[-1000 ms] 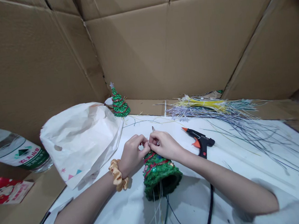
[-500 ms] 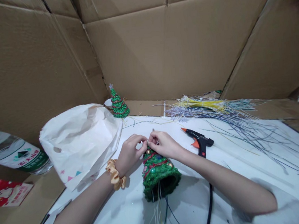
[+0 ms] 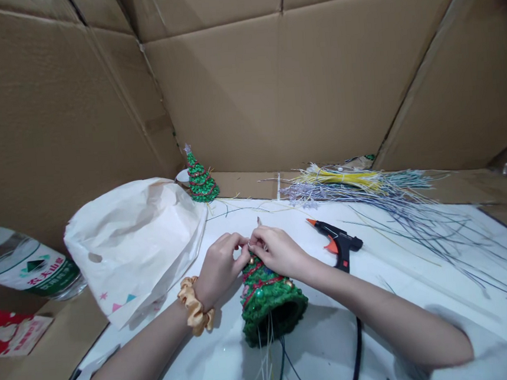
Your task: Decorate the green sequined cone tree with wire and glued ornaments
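Note:
A small green Christmas tree with red garland and bead baubles leans with its hollow base facing me. White and dark green wires hang out of that opening. At the tree's tip, my left hand pinches with thumb and forefinger. My right hand is closed in a pinch at the same spot, its fingers meeting those of the left. The fingers cover the tip, so any small piece between them is hidden. An orange scrunchie circles my left wrist.
A black glue gun with an orange nozzle lies right of my hands. Bundled wires spread along the back right. A finished-looking star-topped tree, white bag, bottle and red packet stand left. Cardboard walls enclose the table.
My left hand has shifted slightly down, and its pinch has drawn closer to the right fingers at the tree's tip. The tree has barely moved.

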`<act>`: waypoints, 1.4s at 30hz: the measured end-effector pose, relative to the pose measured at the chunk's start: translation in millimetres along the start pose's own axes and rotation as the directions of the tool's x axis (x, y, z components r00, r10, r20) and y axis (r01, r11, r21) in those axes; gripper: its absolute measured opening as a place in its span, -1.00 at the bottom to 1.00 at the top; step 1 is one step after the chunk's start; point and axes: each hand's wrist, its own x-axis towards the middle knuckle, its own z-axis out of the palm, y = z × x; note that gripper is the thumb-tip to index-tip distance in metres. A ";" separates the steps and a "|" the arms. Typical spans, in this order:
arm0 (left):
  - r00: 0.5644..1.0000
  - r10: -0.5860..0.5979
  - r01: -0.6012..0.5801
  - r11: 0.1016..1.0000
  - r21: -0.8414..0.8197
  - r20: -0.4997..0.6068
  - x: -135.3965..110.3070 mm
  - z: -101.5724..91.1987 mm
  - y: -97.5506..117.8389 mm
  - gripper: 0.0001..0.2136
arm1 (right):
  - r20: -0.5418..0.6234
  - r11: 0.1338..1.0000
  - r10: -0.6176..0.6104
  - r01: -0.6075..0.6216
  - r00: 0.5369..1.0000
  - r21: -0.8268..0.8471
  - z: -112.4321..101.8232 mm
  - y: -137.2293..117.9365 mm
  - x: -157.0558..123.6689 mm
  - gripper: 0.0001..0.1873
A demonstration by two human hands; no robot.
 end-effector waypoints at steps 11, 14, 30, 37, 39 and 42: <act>0.999 0.026 -0.027 0.999 0.035 0.033 1.9 -2.1 0.9 -0.92 | 0.052 0.999 -0.044 0.043 0.998 0.025 -1.3 1.5 1.2 -0.86; 0.999 0.002 -0.001 1.000 -0.021 0.046 3.2 -3.2 -0.5 -0.91 | 0.064 0.997 -0.007 0.002 0.998 0.080 -0.9 3.4 3.4 -0.87; 0.998 -0.021 0.026 0.997 -0.074 0.059 5.4 -10.6 -3.2 -0.95 | 0.059 0.972 0.116 -0.126 0.991 0.197 -2.6 1.9 5.9 -0.91; 0.995 0.008 0.000 0.997 -0.072 0.101 6.6 -14.8 -3.1 -0.95 | 0.083 0.985 0.088 -0.099 0.993 0.139 -5.3 0.5 4.6 -0.89; 0.994 0.005 0.003 0.997 -0.071 0.105 6.0 -14.5 -1.1 -0.94 | 0.080 0.991 0.078 -0.086 0.994 0.105 -5.5 -0.8 3.4 -0.89; 0.996 0.004 -0.001 0.999 -0.034 0.085 4.6 -12.5 2.8 -0.91 | 0.069 0.995 0.064 -0.069 0.996 0.075 -4.7 -3.0 1.8 -0.88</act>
